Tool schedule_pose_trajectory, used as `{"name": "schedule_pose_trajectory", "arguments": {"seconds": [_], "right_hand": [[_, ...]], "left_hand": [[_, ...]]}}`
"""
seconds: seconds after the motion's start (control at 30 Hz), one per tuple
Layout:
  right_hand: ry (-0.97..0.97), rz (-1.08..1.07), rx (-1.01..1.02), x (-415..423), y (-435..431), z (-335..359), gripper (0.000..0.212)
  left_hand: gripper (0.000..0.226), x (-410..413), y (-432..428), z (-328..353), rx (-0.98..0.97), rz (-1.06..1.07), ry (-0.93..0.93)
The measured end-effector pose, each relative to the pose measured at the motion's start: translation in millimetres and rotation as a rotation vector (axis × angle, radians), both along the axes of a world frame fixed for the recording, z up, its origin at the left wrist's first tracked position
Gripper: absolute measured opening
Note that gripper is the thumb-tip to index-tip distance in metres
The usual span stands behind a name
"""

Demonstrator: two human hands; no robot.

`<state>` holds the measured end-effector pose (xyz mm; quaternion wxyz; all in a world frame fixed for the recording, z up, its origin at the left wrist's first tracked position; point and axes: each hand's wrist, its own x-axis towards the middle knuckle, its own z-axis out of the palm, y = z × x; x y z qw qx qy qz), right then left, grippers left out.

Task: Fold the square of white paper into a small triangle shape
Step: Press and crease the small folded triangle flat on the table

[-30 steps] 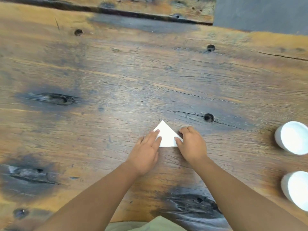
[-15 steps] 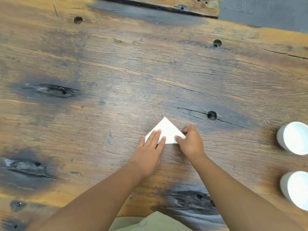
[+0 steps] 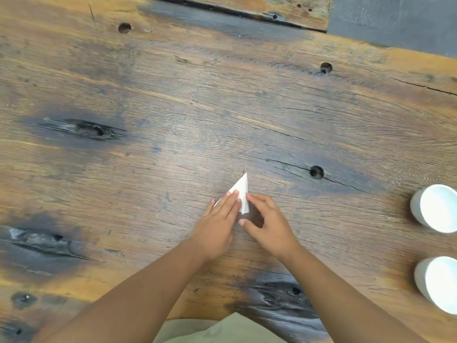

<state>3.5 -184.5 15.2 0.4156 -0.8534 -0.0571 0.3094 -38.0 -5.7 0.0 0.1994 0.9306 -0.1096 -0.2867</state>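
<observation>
The white paper (image 3: 241, 190) is a small folded triangle on the wooden table (image 3: 173, 95), pointing away from me. Its right half stands up on edge, raised along a middle crease. My left hand (image 3: 217, 226) lies flat with its fingers together, pressing down the paper's left half and hiding most of it. My right hand (image 3: 269, 224) is just to the right of it. The fingertips touch the raised flap, and the thumb curls under near the paper's lower corner.
Two white cups stand at the right edge, one farther (image 3: 435, 207) and one nearer (image 3: 437, 283). The tabletop has dark knots and small holes, one (image 3: 316, 172) just beyond the paper. Grey floor (image 3: 395, 18) shows past the far right corner.
The triangle lay flat before. Its right half now stands raised toward the left, with my right hand shifted in behind it. My left hand still presses the left part.
</observation>
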Motion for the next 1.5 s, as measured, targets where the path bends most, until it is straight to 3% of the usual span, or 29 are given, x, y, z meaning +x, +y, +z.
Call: {"name": "schedule_pose_trajectory", "arguments": {"seconds": [0.5,0.7,0.93,1.1,1.23,1.33,1.5], "right_hand": [[-0.296,0.595,-0.417,-5.0,23.9,-19.6,0.079],[-0.329,0.589,-0.439,-7.6,25.3,-21.3,0.078],[-0.392,0.553,-0.408,-16.4,39.2,-15.8,0.071],[-0.372,0.675,-0.404,-28.8,47.7,-16.6,0.078],[-0.402,0.708,-0.379,-34.7,39.4,-13.9,0.075],[-0.412,0.777,-0.38,-37.8,22.2,-11.6,0.073],[-0.391,0.787,-0.391,-41.5,-9.0,-6.5,0.073]], "left_hand": [[0.072,-61.8,51.2,-11.2,0.143,0.061,-0.05],[0.07,-66.0,57.9,-9.2,0.095,0.07,-0.069],[0.043,-21.8,67.7,8.4,-0.127,0.275,-0.197],[0.058,34.1,66.4,9.6,-0.099,0.105,-0.191],[0.081,61.6,52.0,-2.1,0.056,-0.239,-0.171],[0.08,63.5,43.7,-8.2,0.138,-0.415,-0.174],[0.072,41.2,42.0,-11.8,0.233,-0.319,-0.169]]}}
